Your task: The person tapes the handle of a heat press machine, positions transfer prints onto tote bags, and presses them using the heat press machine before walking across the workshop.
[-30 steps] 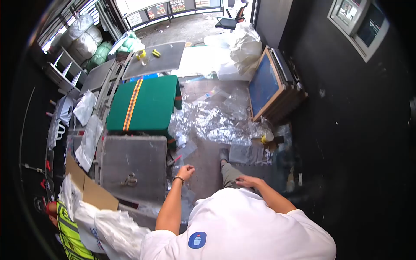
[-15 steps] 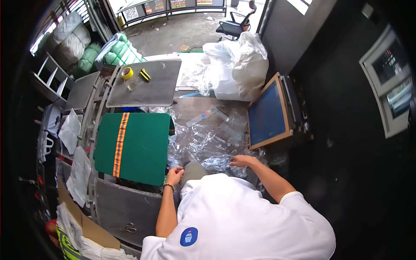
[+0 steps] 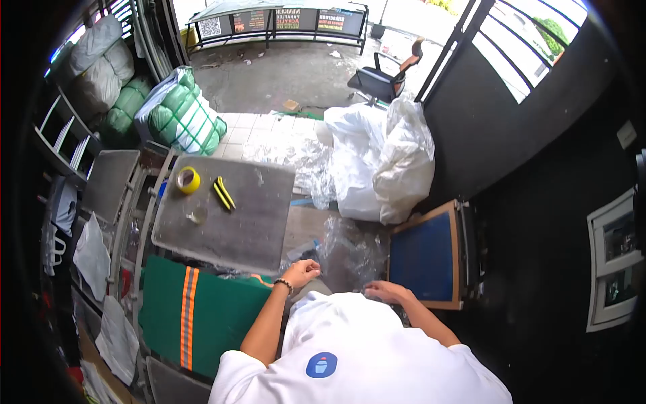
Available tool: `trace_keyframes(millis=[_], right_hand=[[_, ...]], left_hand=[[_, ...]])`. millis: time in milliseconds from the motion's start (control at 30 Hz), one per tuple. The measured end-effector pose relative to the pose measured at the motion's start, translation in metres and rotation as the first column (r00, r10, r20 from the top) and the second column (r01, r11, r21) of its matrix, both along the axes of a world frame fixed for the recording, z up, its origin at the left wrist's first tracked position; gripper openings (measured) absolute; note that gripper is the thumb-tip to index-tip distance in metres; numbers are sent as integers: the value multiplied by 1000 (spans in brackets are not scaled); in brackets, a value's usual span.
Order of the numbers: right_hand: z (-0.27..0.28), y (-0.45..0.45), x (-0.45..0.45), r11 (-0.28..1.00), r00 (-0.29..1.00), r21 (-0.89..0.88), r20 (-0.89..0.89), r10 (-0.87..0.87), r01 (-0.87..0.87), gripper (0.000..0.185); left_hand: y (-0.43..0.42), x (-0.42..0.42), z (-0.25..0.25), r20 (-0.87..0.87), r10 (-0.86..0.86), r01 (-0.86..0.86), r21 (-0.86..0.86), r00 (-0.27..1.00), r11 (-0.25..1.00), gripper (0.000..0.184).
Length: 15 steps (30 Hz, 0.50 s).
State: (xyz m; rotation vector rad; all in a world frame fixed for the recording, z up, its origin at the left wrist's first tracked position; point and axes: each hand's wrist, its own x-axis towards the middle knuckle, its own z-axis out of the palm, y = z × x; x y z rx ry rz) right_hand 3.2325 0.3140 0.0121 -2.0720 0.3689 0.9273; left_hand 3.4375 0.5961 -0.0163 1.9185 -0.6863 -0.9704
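Observation:
My left hand (image 3: 301,273), with a beaded bracelet at the wrist, hangs loosely curled with a small gap between thumb and fingers, and nothing shows in it. It is beside the green cloth item (image 3: 229,311) with an orange and grey stripe, lying on a grey platform. My right hand (image 3: 388,291) is low on the right, fingers loosely bent and partly apart, with nothing visible in it. It is close to the blue framed screen (image 3: 424,259). Ahead on the grey board (image 3: 232,232) lie a yellow tape roll (image 3: 188,180), a yellow cutter (image 3: 224,194) and a clear ring (image 3: 197,215).
Clear plastic film (image 3: 346,249) covers floor between the platforms and the screen. White plastic bags (image 3: 383,161) stand ahead, near an office chair (image 3: 383,81). Green-wrapped bundles (image 3: 185,114) are at the left, beside a metal ladder (image 3: 67,138). A dark wall lines the right.
The view has moved forward along the platforms. The green cloth, tape and cutter appear nearer and lower, and the scissors have left view. Both hands stay low beside the body.

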Motion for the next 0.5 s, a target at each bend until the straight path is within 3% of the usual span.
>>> trace_keyframes(millis=[33, 67, 133, 200, 267, 333, 433, 500], right_hand=[[21, -10, 12, 995, 996, -101, -82, 14, -23, 56], [7, -26, 19, 977, 986, -206, -164, 27, -61, 56], [-14, -58, 40, 962, 958, -177, -236, 164, -208, 60], [-17, -70, 70, 967, 974, -206, -201, 107, -149, 60], [-16, -79, 110, 977, 990, -198, -125, 61, -85, 58], [-12, -77, 146, 944, 977, -323, 170, 129, -68, 54], [9, -70, 210, 959, 956, -269, 245, 160, -92, 52], [-7, -76, 248, 954, 914, -243, 319, 250, -176, 51]], left_hand=[[-16, 29, 15, 54, -24, 23, 30, 998, 999, 31], [-32, 55, 29, 48, -13, 12, 18, 999, 1000, 31], [-55, 106, 50, 153, 31, -24, -49, 988, 999, 31], [-69, 148, 66, 196, 87, -77, -59, 977, 995, 31], [-75, 178, 75, 261, 131, -114, -80, 956, 990, 32], [-80, 195, 78, 246, 161, -137, -114, 956, 984, 32], [-75, 200, 74, 216, 111, -99, -66, 970, 993, 33], [-70, 194, 65, 188, 81, -78, -23, 979, 997, 32]])
